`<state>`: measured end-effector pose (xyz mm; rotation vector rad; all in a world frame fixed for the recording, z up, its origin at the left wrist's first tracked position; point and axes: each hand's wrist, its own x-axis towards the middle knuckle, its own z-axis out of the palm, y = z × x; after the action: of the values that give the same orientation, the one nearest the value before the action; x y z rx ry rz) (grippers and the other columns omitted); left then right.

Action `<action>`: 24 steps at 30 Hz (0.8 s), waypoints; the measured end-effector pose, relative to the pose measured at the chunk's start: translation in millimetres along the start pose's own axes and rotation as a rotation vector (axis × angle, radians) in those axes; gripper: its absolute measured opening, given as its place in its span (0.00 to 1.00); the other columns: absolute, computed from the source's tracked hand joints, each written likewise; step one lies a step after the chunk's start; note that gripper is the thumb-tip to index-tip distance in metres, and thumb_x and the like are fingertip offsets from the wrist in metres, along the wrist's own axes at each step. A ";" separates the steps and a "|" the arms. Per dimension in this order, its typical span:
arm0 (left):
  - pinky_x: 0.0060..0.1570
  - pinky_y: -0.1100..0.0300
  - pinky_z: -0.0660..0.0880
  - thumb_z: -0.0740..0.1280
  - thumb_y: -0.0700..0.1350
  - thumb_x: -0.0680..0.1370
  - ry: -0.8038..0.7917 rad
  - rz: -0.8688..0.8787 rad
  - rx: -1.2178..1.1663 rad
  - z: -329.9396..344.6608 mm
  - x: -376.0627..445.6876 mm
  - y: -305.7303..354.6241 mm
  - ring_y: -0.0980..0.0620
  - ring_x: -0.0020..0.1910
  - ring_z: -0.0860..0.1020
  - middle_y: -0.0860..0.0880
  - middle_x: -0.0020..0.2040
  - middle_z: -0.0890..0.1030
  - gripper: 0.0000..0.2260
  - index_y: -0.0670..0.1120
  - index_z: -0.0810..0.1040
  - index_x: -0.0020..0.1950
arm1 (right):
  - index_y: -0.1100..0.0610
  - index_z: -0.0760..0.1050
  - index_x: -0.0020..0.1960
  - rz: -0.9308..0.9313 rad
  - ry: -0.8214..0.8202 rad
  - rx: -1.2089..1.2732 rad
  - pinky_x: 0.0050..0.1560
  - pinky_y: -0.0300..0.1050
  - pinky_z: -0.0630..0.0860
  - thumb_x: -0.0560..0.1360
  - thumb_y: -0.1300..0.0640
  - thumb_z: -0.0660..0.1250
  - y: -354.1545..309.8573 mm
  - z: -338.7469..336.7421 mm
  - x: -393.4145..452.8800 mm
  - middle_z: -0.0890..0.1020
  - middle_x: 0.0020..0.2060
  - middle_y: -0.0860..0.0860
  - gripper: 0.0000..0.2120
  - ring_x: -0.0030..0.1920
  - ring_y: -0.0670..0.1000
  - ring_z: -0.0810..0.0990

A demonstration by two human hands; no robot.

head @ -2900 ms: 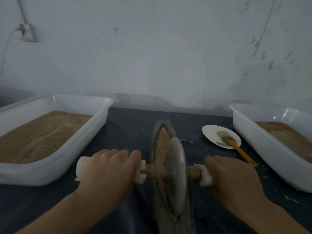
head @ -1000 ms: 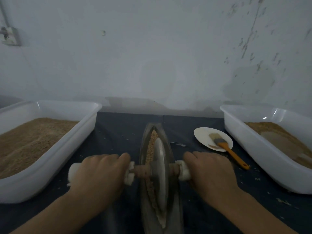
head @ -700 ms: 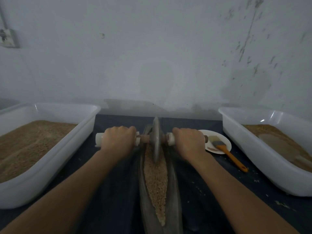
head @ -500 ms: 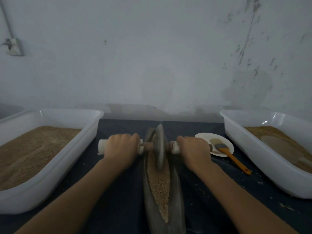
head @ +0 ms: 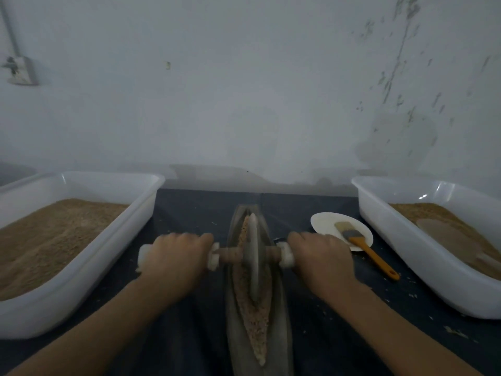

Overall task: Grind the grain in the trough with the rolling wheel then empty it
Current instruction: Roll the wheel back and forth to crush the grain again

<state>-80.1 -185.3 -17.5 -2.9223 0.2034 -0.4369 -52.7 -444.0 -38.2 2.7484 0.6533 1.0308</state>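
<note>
Left hand (head: 173, 257), right hand (head: 322, 256) clenched on axle handles of rolling wheel (head: 253, 256), upright mid-trough (head: 280, 308) amid crushed grain (head: 253, 318) on dark tabletop (head: 189, 213); brush (head: 362, 246) on plate (head: 322, 222) beside.

**No readable text**

No writing, label, brand, number or sign can be read anywhere in the head view. The wall (head: 244, 90) bears only scuffs and stains, no letters. The two white bins (head: 406, 240) show plain sides with no print. The brush (head: 363, 245), the plate (head: 325, 221) and the trough (head: 282, 321) carry no marking that can be made out. The dim, soft picture would hide any small print.
</note>
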 end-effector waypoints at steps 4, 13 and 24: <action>0.38 0.56 0.66 0.64 0.53 0.74 0.080 -0.060 -0.023 16.6 53.5 -5.9 0.46 0.45 0.79 0.51 0.46 0.79 0.06 0.54 0.69 0.46 | 0.51 0.72 0.39 0.086 -0.028 -0.124 0.27 0.41 0.56 0.62 0.53 0.76 5.4 28.1 48.2 0.79 0.31 0.49 0.13 0.30 0.53 0.78; 0.35 0.57 0.65 0.67 0.54 0.73 0.082 0.015 0.037 -3.3 17.8 6.1 0.53 0.35 0.73 0.55 0.38 0.73 0.12 0.55 0.63 0.42 | 0.51 0.72 0.46 0.086 -0.192 0.097 0.35 0.46 0.73 0.69 0.48 0.71 5.5 3.4 3.4 0.81 0.39 0.49 0.12 0.37 0.53 0.79; 0.31 0.61 0.61 0.64 0.56 0.73 -0.042 -0.028 -0.053 -4.6 -35.3 5.9 0.61 0.31 0.67 0.57 0.35 0.70 0.11 0.57 0.61 0.40 | 0.52 0.72 0.32 0.000 -0.119 -0.015 0.22 0.42 0.65 0.49 0.56 0.81 -11.3 -39.7 -25.5 0.73 0.24 0.48 0.20 0.23 0.50 0.72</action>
<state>-115.6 -186.1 -24.1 -2.9864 0.1707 -0.3803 -99.7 -446.2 -26.4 2.7705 0.6254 0.8599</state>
